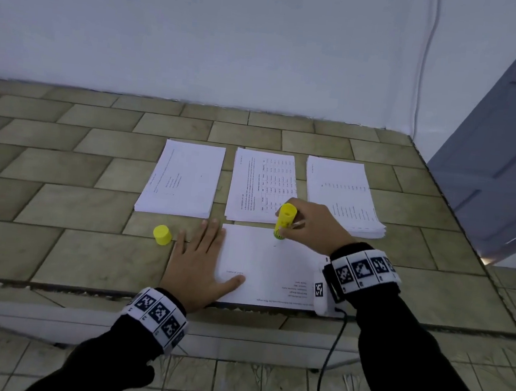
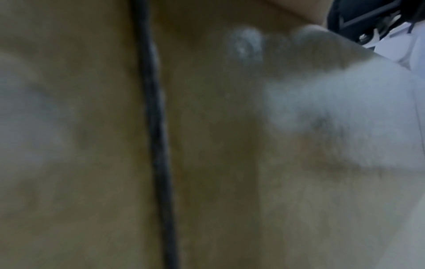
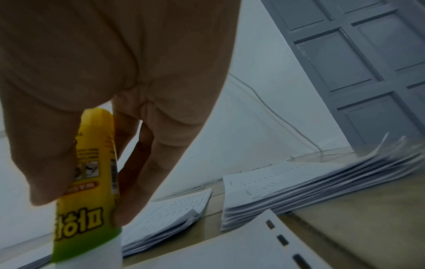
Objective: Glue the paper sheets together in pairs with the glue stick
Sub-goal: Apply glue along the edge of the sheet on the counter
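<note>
Left hand [image 1: 197, 266] flat, fingers spread, pinning loose sheet [image 1: 269, 272] at table's [image 1: 69, 208] near edge. Right hand [image 1: 313, 227] grips glue stick [image 1: 284, 221] mid-barrel, tip on sheet. Thin paper likely drags, wrinkles; rigid stick is easy to hold.

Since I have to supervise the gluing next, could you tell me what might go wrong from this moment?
The left hand presses only the sheet's left edge, so the right side could slide or wrinkle under the glue stick that the right hand grips. The stick works near the far edge, beside the middle stack; a stroke overshooting might smear it. The cap stands loose on the table and could be knocked away.
</note>
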Demonstrator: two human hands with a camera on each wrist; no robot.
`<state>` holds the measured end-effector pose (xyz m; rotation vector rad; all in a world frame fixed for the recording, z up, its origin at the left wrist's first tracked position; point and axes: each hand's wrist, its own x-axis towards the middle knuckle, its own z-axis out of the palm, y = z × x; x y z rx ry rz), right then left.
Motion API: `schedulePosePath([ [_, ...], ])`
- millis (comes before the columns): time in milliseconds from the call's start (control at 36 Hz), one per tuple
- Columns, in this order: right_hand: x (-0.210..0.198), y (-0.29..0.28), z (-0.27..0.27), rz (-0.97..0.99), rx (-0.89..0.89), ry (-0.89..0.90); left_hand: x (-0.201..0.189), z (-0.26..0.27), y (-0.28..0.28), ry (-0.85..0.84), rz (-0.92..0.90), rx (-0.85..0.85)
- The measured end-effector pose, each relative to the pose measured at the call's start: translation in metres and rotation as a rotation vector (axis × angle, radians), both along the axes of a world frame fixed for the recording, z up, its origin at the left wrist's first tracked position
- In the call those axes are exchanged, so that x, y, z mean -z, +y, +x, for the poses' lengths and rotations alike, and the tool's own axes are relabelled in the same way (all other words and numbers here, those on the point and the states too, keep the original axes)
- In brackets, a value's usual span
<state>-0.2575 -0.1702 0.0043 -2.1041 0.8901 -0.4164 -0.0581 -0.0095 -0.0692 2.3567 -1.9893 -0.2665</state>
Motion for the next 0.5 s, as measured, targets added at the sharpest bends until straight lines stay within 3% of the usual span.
schedulePosePath([
  [194,-0.003,0.016,-0.04,0.027,-0.008,-0.08,-0.003,-0.002,-0.001,-0.03,0.028,-0.005],
  [500,-0.002,0.039,-0.094,0.165,-0.023,-0.003,-0.001,-0.002,-0.001,-0.022,-0.001,-0.009],
])
